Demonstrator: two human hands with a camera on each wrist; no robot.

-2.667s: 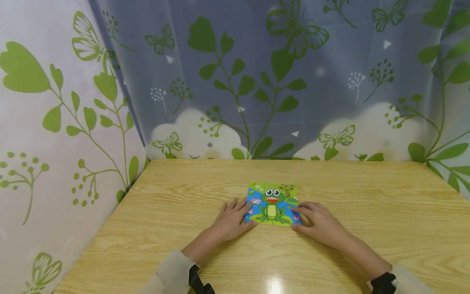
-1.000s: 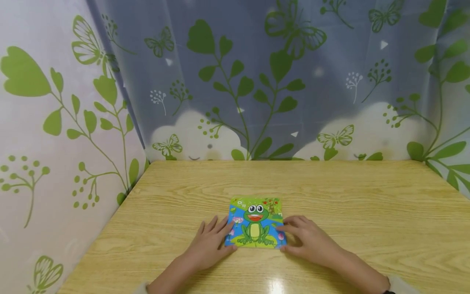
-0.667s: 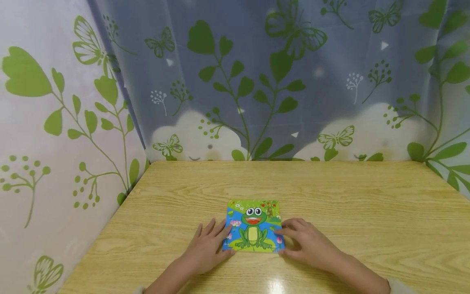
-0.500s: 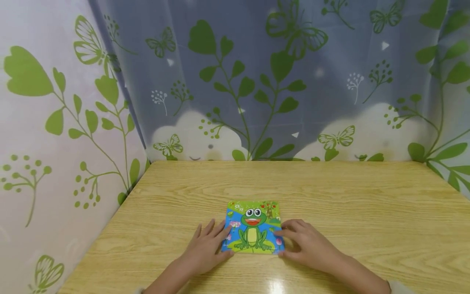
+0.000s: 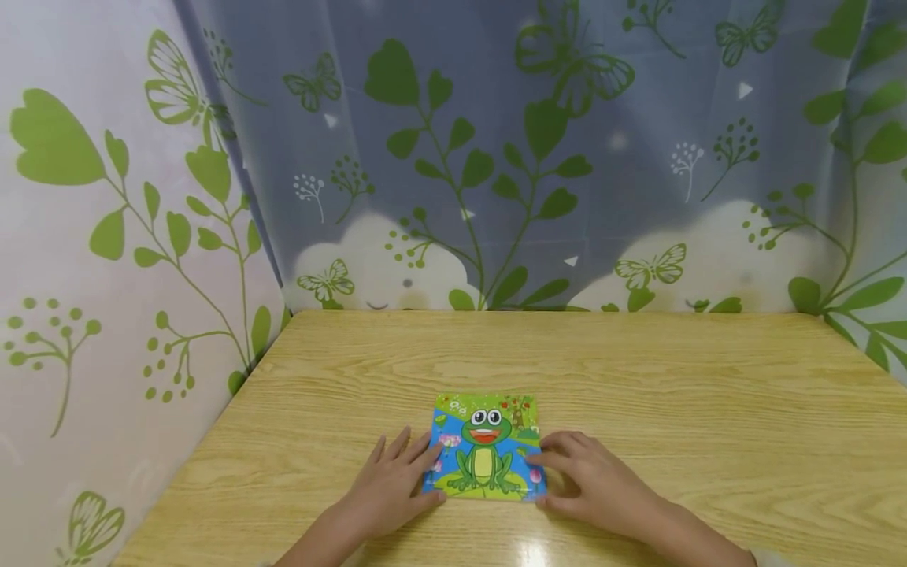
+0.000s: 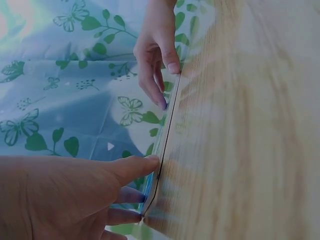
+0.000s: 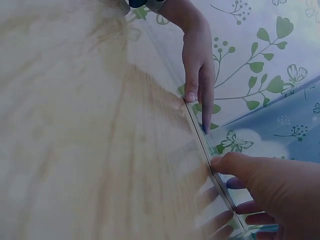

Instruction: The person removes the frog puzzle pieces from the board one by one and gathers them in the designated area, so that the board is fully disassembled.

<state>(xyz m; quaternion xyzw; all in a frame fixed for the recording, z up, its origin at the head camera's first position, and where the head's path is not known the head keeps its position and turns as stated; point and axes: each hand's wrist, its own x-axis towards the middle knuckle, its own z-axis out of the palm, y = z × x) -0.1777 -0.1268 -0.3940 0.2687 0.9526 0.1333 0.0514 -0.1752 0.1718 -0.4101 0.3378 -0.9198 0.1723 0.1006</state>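
A flat, thin frog picture board point(image 5: 485, 457), green and blue, lies on the table before me. My left hand point(image 5: 393, 482) touches its left side, fingers spread, with the thumb at the near left corner. On the other side, my right hand point(image 5: 598, 482) has its index fingertip over the right edge and its thumb at the near right corner. The left wrist view shows the thin near edge of the board point(image 6: 169, 125) low on the table, with the left thumb point(image 6: 135, 168) against it. In the right wrist view the right thumb point(image 7: 232, 164) touches that same edge.
The light wood-grain table point(image 5: 680, 378) extends around the board on all sides. A blue-grey printed curtain point(image 5: 609, 173) hangs along its far edge, and a pale leaf-printed curtain point(image 5: 127, 260) stands along the left.
Both hands have slid the frog picture board across the table, towards me and somewhat to the left. In the last half second it has moved only slightly nearer, with the hands keeping contact.
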